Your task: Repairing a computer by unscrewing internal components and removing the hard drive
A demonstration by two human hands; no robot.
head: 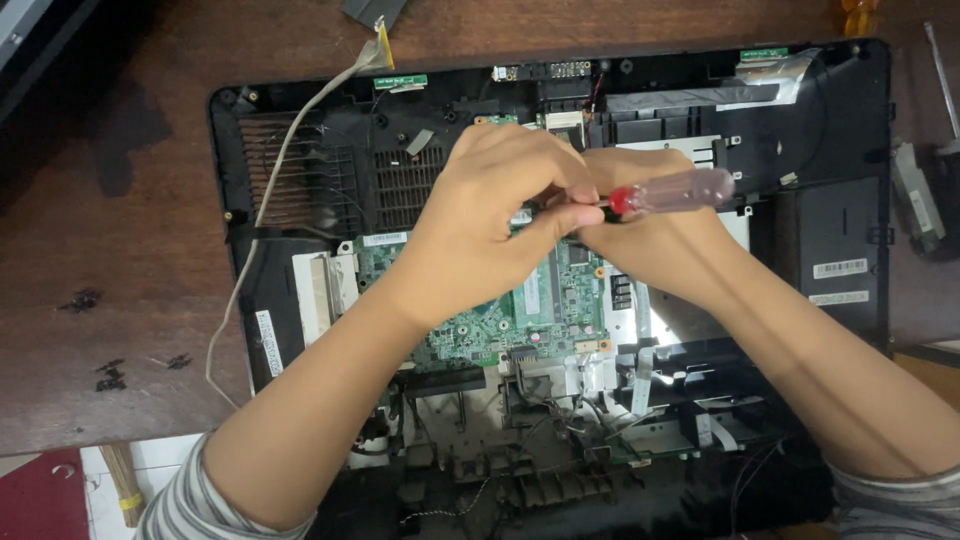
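An opened black laptop base (850, 120) lies on a brown wooden table, its green circuit board (560, 300) exposed in the middle. My right hand (660, 240) grips a screwdriver with a clear handle and red collar (680, 190), held nearly level above the board. My left hand (490, 220) is closed over the screwdriver's shaft end, fingers pinched around it. The tip is hidden under my fingers.
A pale flat cable (270, 190) trails from the laptop's top left over the table edge. Loose metal parts and another tool (925, 200) lie at the right. Dark stains mark the table (100, 300) at left. Tangled wires (560, 420) sit along the base's near edge.
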